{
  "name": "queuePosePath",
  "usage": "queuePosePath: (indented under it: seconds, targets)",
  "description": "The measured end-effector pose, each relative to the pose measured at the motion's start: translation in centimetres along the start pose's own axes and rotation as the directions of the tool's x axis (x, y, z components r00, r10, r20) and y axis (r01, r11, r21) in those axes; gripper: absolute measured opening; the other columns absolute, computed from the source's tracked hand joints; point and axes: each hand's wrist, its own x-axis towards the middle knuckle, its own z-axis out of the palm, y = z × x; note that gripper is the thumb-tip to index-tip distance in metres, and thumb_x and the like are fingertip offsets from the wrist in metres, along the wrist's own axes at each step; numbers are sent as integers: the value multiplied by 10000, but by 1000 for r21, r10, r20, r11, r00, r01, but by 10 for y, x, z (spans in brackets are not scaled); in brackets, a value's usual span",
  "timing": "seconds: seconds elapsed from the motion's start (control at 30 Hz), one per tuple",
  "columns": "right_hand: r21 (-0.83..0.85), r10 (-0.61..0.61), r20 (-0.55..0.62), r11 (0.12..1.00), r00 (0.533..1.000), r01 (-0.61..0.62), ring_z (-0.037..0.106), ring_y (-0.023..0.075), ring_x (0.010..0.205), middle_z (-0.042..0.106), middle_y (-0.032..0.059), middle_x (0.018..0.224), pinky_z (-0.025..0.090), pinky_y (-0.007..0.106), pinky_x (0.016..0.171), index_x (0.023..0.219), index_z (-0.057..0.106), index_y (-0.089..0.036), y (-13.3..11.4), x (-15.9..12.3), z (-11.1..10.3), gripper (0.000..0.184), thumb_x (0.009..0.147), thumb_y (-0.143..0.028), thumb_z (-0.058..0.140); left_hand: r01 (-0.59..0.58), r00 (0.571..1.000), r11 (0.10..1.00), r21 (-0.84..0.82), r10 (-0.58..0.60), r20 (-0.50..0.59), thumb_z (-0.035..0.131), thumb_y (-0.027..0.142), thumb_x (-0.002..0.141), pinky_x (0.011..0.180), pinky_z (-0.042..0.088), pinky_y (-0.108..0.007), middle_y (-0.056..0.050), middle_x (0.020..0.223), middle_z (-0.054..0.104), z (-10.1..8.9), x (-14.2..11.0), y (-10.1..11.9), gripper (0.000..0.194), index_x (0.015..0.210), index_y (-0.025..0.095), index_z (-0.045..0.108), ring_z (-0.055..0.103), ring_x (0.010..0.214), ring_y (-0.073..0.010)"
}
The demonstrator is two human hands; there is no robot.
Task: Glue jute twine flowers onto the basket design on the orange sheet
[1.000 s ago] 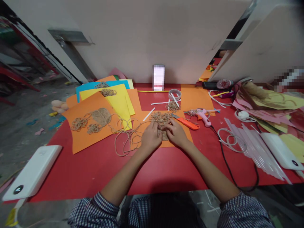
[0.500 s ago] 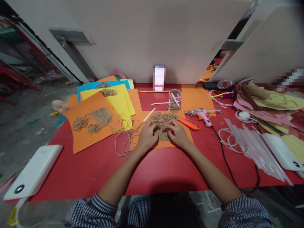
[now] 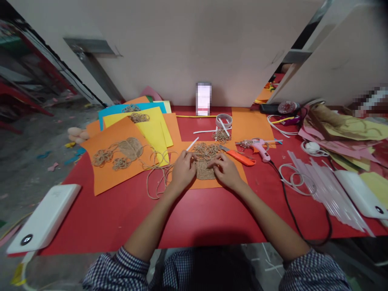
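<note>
A flat panel of coiled jute twine (image 3: pixel 205 171) lies on an orange sheet (image 3: pixel 209 185) in front of me. Along its far edge sit jute twine flowers (image 3: pixel 206 150). My left hand (image 3: pixel 184 169) has its fingers curled at the panel's left edge. On the opposite edge, my right hand (image 3: pixel 226 169) rests with thumb and forefinger bent together against the twine. The fingertips partly cover both edges. An orange utility knife (image 3: pixel 241 157) lies just beyond my right hand. Loose jute twine (image 3: pixel 157 178) loops to the left of my left hand.
A pink glue gun (image 3: pixel 260 148) with a black cord is at right, near clear glue sticks (image 3: pixel 329 190). A tape roll (image 3: pixel 224 121) and a phone (image 3: pixel 203 99) are at the back. White power banks (image 3: pixel 45 218) stand at both sides; coloured sheets (image 3: pixel 151 125) are at left.
My left hand has shifted left, from over the panel to its left edge, uncovering more of the coiled twine. My right hand has barely moved.
</note>
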Motion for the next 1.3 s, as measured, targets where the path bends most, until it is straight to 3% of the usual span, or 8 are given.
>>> queuePosePath:
  seconds: [0.13,0.33,0.7,0.83,0.97,1.07,1.2,1.3]
  targets:
    - [-15,-22,15,1000,1000,23,556,174,837,562,43,957,431,295,756,900,735,-229,-2,0,0,282,857,-89,493,-19,1000,997,79,19,1,480,115,830,891,478,-367,-78,1066,598,-4,2,-5,218,990,196,604,605,971,-232]
    - [62,21,-215,998,976,-7,570,211,955,576,66,988,442,330,876,934,642,-192,-1,3,-9,177,885,-130,484,-108,994,967,230,99,49,491,355,945,831,468,-376,-92,978,585,-9,4,-10,209,957,180,603,579,931,-253]
    - [-141,141,-47,979,989,-147,589,228,920,595,81,1010,446,344,826,937,620,-195,18,2,-7,217,859,-98,442,-119,993,948,295,118,21,432,294,979,830,441,-380,-102,933,605,-14,7,-20,245,945,160,635,553,899,-256]
    - [-94,131,-132,985,983,-144,598,215,904,601,68,991,450,336,836,916,635,-203,20,2,-9,213,883,-120,442,-89,992,935,342,116,-59,446,277,969,863,435,-401,-122,1032,589,-16,6,-22,289,1196,168,588,526,967,-280]
    - [-54,116,-241,990,964,-133,603,214,934,605,69,1010,449,334,867,980,617,-201,22,2,-10,191,901,-145,452,-103,991,918,384,127,-39,482,312,961,825,443,-391,-112,1003,569,-17,6,-24,206,1039,195,631,517,964,-282]
    - [-50,129,-248,988,960,-146,601,221,943,605,68,1015,449,342,860,1002,612,-204,24,2,-9,190,896,-150,464,-104,991,933,344,128,-48,514,320,951,827,447,-383,-99,984,569,-16,7,-26,169,969,199,630,526,955,-273]
    - [-32,135,-218,989,967,-146,592,209,907,579,61,979,454,338,846,906,644,-207,24,3,-8,206,883,-128,455,-115,990,952,283,133,-45,451,257,976,846,448,-377,-111,1041,578,-12,9,-29,301,1253,182,543,535,976,-263]
    - [-38,97,-162,994,982,-104,583,204,904,553,65,983,458,336,842,848,668,-203,23,3,-8,238,854,-92,458,-121,991,947,297,130,-10,406,235,993,828,445,-368,-110,1029,578,-7,11,-29,292,1241,189,553,536,955,-252]
